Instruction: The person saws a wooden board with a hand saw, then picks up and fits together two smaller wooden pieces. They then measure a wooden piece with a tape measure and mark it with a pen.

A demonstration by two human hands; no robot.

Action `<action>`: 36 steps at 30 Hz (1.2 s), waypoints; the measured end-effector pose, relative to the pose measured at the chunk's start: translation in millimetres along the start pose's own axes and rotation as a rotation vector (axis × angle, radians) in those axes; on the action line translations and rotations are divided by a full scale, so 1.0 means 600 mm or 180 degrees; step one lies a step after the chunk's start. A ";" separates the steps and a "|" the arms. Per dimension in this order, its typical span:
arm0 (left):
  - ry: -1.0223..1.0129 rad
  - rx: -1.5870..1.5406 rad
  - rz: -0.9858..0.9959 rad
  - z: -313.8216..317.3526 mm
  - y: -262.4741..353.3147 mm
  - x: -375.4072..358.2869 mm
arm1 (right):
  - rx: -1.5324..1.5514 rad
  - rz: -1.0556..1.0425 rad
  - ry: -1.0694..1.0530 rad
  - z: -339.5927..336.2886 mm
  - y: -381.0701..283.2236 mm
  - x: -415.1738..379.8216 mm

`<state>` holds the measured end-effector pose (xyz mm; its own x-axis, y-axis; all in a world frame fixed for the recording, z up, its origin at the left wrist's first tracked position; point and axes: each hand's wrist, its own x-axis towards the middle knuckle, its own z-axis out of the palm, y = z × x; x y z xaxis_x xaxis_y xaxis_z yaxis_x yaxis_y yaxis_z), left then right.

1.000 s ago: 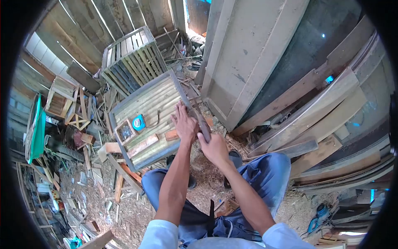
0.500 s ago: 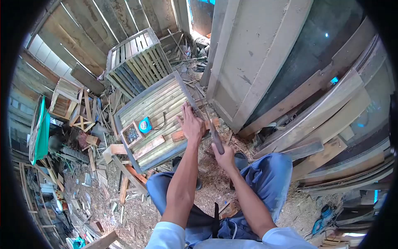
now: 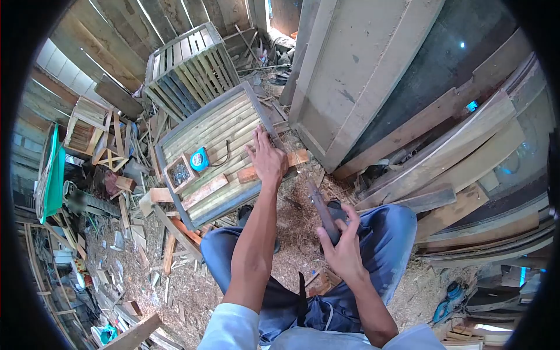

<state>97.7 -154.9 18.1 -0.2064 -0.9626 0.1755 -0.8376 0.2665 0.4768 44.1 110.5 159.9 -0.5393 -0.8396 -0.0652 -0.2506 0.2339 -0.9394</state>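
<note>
My left hand [image 3: 269,162] lies with fingers stretched out over a short reddish-brown wood strip [image 3: 247,174], near the frame edge of a slatted wooden panel [image 3: 201,137]. The strip sticks out on both sides of the hand. My right hand [image 3: 345,251], above my right knee, grips a tool with a dark wooden handle [image 3: 324,211], its index finger partly lifted. A narrow collar rings the handle's far end; the blade hardly shows. On the panel are a blue tape measure [image 3: 199,158], a small wooden box of nails [image 3: 179,174] and a pale board [image 3: 204,192].
A slatted crate [image 3: 189,70] stands behind the panel. Large wooden door panels [image 3: 356,70] lean at the right, with curved boards [image 3: 449,157] beside them. Wood scraps and shavings cover the floor [image 3: 140,286]. A green basin [image 3: 53,175] is at the left.
My right hand has drawn the tool back from the panel edge, toward my right knee, and its index finger has loosened. My left hand stays on the wood strip.
</note>
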 end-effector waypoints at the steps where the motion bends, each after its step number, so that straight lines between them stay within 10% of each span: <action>1: -0.0066 0.0041 -0.0020 -0.001 0.000 0.000 | -0.0065 0.0169 -0.0218 -0.006 -0.031 0.010; 15: 0.0005 -0.0054 0.0046 0.000 0.006 0.003 | -0.0644 -0.1084 0.0103 0.108 0.006 0.020; 24: -0.0060 -0.0049 -0.0013 -0.011 0.003 -0.004 | -0.0589 -0.0276 -0.0245 0.014 -0.109 0.117; 36: 0.0116 -0.0134 -0.0018 0.004 0.000 -0.001 | -0.0303 -0.0756 0.0116 0.130 0.080 0.171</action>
<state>96.2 -154.5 15.9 -0.1826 -0.9619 0.2035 -0.8166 0.2637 0.5134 39.5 -2.9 81.9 -0.4845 -0.8587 0.1672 -0.4474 0.0789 -0.8909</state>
